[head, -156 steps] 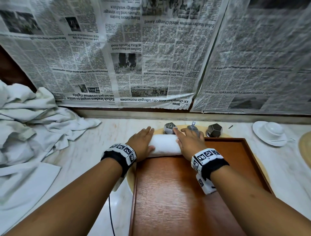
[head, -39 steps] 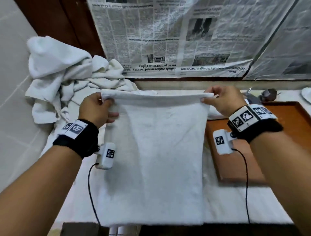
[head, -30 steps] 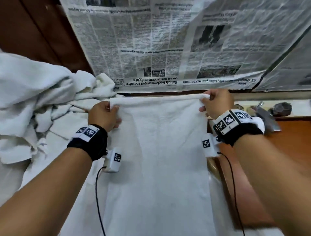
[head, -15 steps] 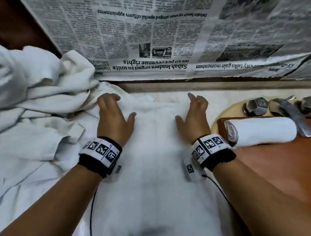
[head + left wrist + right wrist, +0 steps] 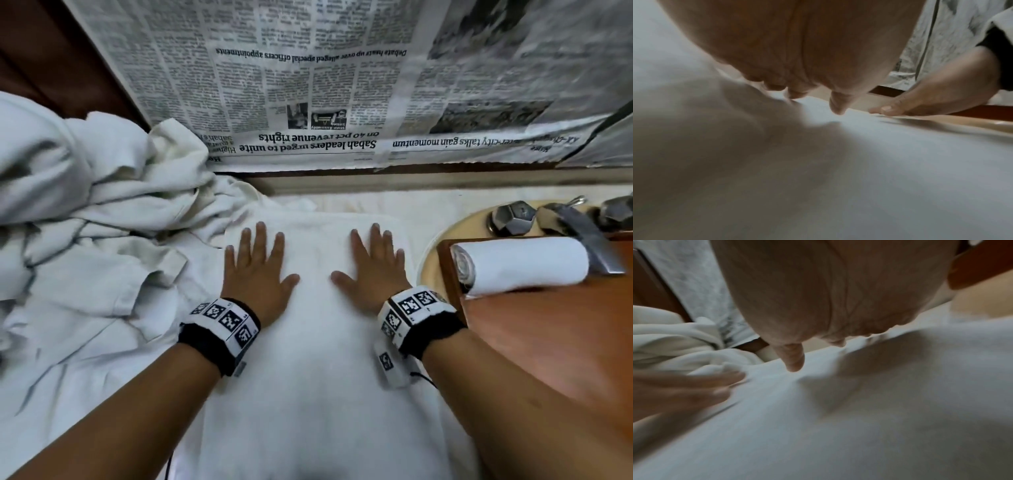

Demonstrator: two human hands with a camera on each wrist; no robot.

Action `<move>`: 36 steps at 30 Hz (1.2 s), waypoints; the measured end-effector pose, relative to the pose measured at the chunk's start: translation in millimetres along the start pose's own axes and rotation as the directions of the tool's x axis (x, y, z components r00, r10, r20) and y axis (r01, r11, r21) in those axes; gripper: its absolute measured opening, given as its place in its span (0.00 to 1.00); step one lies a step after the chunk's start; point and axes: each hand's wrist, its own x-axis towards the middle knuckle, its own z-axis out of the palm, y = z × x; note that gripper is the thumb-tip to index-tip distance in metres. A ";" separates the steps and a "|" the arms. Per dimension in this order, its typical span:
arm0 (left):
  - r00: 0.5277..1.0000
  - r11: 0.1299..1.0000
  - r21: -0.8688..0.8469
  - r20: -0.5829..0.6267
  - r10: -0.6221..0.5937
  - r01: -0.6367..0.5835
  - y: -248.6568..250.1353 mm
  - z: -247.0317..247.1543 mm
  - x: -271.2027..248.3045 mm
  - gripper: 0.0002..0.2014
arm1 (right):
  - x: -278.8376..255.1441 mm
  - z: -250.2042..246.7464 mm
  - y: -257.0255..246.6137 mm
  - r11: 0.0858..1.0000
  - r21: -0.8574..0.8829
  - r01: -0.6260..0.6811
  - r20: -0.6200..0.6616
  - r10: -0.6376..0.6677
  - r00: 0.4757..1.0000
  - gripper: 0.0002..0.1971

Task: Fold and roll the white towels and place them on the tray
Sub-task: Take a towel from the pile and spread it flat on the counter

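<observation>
Centre: a flat towel (image 5: 318, 359) lies spread before you on the counter (image 5: 424, 205).
Hands: your left hand (image 5: 255, 277) and right hand (image 5: 373, 274) rest side by side, apart, on its far half, fingers pointing away from you.
Left: a heap of towels (image 5: 89, 212) sits beside the flat towel.
Right: the tray (image 5: 548, 342) lies next to the flat towel; a rolled towel (image 5: 524, 265) lies across its far end.
Behind the tray: the tap fittings (image 5: 513, 219).
Back: newspaper (image 5: 291, 85) hangs behind the counter.
</observation>
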 end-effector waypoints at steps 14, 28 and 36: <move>0.989 0.992 0.004 0.078 0.128 -0.129 -8.2 26.0 -46.1 0.43 | -61.6 24.5 4.8 0.980 0.022 0.196 0.098 -0.197 0.976 0.43; 0.971 0.979 -0.023 0.127 0.201 -0.200 -23.3 52.8 -127.2 0.45 | -125.1 48.7 16.5 0.953 0.013 0.303 0.182 -0.300 0.937 0.40; 0.994 0.996 -0.062 0.084 0.062 -0.057 -20.5 63.2 -186.7 0.47 | -174.4 69.3 38.1 0.951 -0.077 0.299 0.149 -0.286 0.947 0.41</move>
